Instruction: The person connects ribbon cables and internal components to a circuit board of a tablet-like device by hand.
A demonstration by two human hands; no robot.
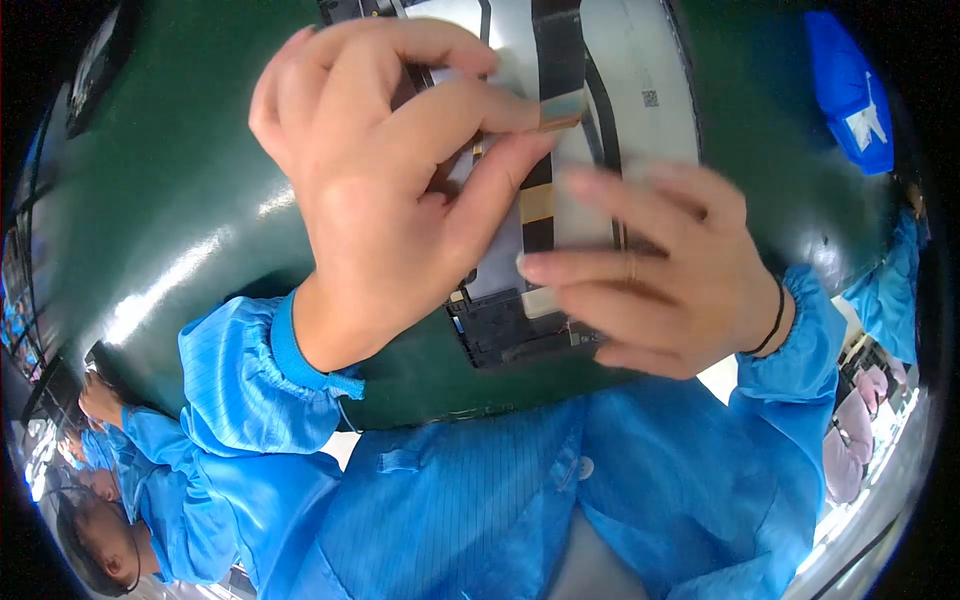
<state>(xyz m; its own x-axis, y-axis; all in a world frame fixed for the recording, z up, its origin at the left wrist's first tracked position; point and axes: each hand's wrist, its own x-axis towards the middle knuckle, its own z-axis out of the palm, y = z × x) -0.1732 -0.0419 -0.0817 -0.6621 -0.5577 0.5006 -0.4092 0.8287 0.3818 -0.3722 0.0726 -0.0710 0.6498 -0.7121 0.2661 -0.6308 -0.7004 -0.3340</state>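
An opened flat electronic device, like a tablet [655,60], lies on the table under both hands, with a silver inner face and a dark frame. A wide black flex cable [557,45] runs along it, and the thumb and index finger of my left hand [365,170] pinch that cable's greenish-gold end. Below the pinch, another black strip with a tan band [538,203] lies on the silver face. My right hand [675,265] hovers over the device's right side, fingers spread and blurred, with nothing visible in them. Closest to me is the device's black end part [497,335].
The device rests on a dark green, glossy tabletop [180,210]. A blue plastic object with a white label [850,95] sits at the far right. At the far left rim is a dark object [100,70]. Other people in blue and pink clothing are at both sides.
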